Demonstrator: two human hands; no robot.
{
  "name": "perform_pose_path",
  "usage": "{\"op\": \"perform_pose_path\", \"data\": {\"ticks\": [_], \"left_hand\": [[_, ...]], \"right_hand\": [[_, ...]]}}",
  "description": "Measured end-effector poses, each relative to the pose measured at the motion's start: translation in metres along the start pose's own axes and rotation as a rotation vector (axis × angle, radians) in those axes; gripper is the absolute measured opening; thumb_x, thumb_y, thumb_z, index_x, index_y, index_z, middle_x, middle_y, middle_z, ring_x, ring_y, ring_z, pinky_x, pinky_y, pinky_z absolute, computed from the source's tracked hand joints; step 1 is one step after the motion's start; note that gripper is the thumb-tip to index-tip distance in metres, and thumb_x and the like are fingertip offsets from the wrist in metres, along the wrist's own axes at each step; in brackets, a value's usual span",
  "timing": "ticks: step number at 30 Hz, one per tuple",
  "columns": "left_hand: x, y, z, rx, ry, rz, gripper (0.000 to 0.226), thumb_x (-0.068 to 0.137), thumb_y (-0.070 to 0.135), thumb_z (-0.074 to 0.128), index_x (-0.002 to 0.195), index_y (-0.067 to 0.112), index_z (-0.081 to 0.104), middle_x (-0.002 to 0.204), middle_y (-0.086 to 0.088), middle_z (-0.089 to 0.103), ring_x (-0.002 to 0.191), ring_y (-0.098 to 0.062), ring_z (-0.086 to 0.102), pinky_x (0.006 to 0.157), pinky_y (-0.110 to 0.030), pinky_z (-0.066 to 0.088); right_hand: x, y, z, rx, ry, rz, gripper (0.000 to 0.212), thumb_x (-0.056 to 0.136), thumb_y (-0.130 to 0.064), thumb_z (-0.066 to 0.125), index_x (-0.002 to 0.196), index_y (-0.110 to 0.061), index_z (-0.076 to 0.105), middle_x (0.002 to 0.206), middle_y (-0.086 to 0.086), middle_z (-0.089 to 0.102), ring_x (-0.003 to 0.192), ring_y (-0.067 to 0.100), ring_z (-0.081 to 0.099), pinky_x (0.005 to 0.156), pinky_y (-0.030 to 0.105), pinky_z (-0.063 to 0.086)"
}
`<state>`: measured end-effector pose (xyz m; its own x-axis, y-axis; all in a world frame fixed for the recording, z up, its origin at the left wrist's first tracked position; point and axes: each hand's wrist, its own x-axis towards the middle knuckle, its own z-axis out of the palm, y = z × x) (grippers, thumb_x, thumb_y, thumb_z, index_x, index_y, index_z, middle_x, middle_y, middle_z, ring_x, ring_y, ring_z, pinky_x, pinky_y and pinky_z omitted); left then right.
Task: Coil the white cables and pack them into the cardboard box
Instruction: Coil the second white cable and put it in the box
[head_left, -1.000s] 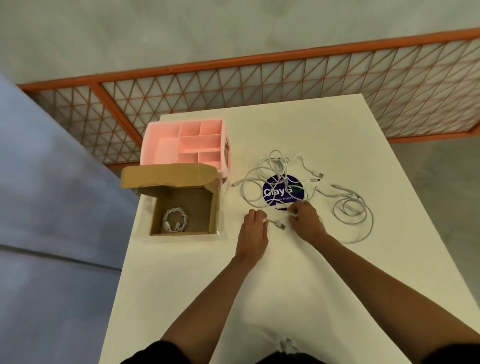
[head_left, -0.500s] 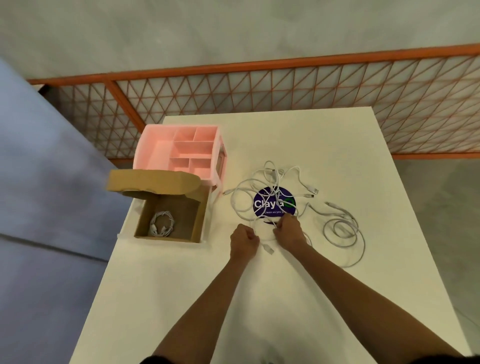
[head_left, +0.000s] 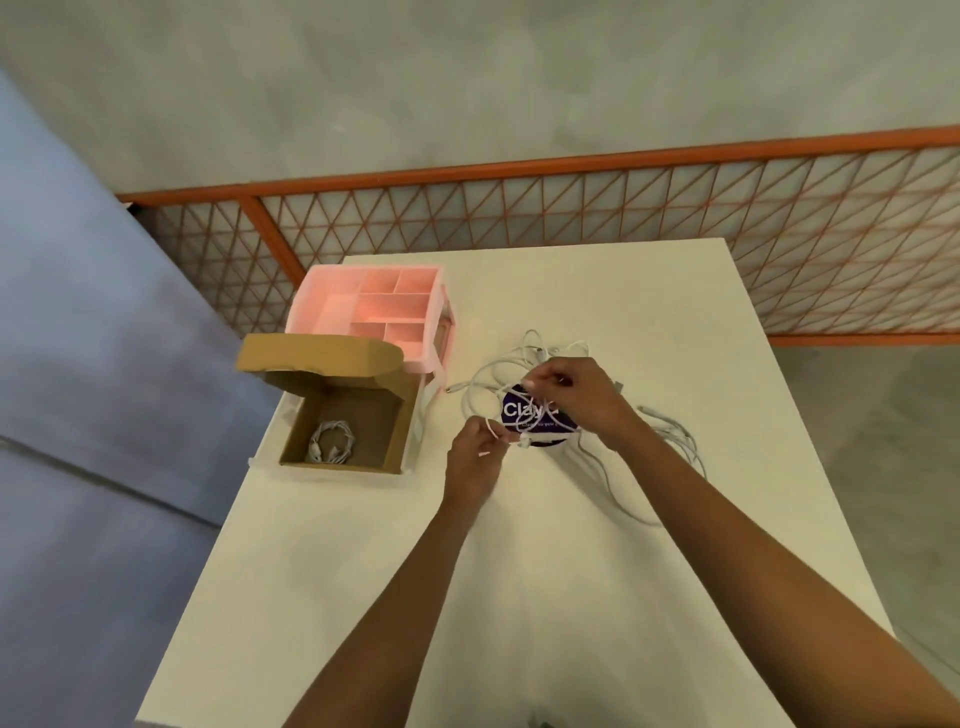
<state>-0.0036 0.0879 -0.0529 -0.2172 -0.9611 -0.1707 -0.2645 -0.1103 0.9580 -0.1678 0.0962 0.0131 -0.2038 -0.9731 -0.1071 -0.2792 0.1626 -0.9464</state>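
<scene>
**Hands pinch a cable over the loose pile**

Head view: both hands are raised just over a white table (head_left: 571, 597), a little past its middle. The left hand (head_left: 474, 460) has its fingers curled and pinches a white cable (head_left: 511, 440) between thumb and fingertips; a plug end sticks out at its three o'clock. The right hand (head_left: 579, 400), at one o'clock from the left, is also curled, thumb and forefinger pinching the cable higher up, so that a short stretch runs between the two hands.

Under them lies the pile of white cables (head_left: 485, 382), loose and tangled across a round dark blue sticker (head_left: 519, 411), with more loops trailing out at four o'clock of the right hand.

At nine o'clock of the left hand, near the table's edge, stands the cardboard box (head_left: 396, 441), lid flap up. One coiled cable (head_left: 332, 442) lies on its floor. A pink organizer (head_left: 327, 312) touches the box at twelve o'clock. Beyond the table's far end runs an orange fence (head_left: 623, 218).
</scene>
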Motion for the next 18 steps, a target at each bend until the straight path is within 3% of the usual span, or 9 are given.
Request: {"op": "perform_pose_path", "data": {"ticks": [4, 7, 10, 14, 18], "left_hand": [[-0.003, 0.037, -0.008, -0.238, -0.131, 0.065, 0.007, 0.091, 0.01, 0.061, 0.086, 0.01, 0.056, 0.077, -0.006, 0.066, 0.074, -0.014, 0.065, 0.078, -0.023, 0.05], [-0.005, 0.053, -0.021, -0.335, -0.182, 0.114, 0.021, 0.093, 0.029, 0.055, 0.082, 0.012, 0.059, 0.069, 0.001, 0.056, 0.066, -0.013, 0.048, 0.074, -0.028, 0.043], [-0.003, 0.071, -0.032, -0.505, -0.189, 0.066, 0.032, 0.1, 0.031, 0.04, 0.076, 0.015, 0.054, 0.057, 0.008, 0.044, 0.049, -0.004, 0.033, 0.056, -0.018, 0.037], [-0.003, 0.096, -0.041, -0.613, -0.235, 0.091, 0.039, 0.102, 0.033, 0.03, 0.074, 0.013, 0.049, 0.046, 0.01, 0.026, 0.04, -0.001, 0.021, 0.04, -0.014, 0.021], [0.0, 0.114, -0.052, -0.737, -0.213, 0.132, 0.039, 0.103, 0.034, 0.028, 0.078, 0.015, 0.051, 0.044, 0.01, 0.03, 0.039, -0.002, 0.021, 0.04, -0.016, 0.016]], "right_hand": [[-0.003, -0.038, -0.009, 0.04, -0.062, -0.074, 0.009, 0.086, -0.017, 0.069, 0.089, -0.008, 0.07, 0.068, -0.002, 0.062, 0.058, 0.006, 0.056, 0.058, 0.012, 0.045], [-0.006, -0.054, -0.012, 0.055, -0.06, -0.088, 0.016, 0.086, -0.019, 0.069, 0.093, -0.004, 0.069, 0.071, -0.005, 0.062, 0.058, 0.002, 0.056, 0.056, 0.009, 0.044], [-0.01, -0.06, -0.015, 0.048, -0.089, -0.103, 0.016, 0.086, -0.02, 0.07, 0.092, -0.006, 0.069, 0.069, -0.004, 0.058, 0.054, -0.003, 0.049, 0.055, 0.012, 0.042], [-0.016, -0.048, -0.013, 0.038, -0.178, -0.084, 0.014, 0.087, -0.022, 0.068, 0.091, -0.008, 0.067, 0.073, 0.003, 0.054, 0.061, 0.006, 0.05, 0.058, 0.012, 0.042], [-0.018, -0.007, -0.003, -0.172, -0.23, -0.025, 0.03, 0.091, -0.025, 0.062, 0.073, -0.003, 0.054, 0.068, 0.005, 0.049, 0.065, 0.009, 0.043, 0.062, 0.022, 0.032]]}}
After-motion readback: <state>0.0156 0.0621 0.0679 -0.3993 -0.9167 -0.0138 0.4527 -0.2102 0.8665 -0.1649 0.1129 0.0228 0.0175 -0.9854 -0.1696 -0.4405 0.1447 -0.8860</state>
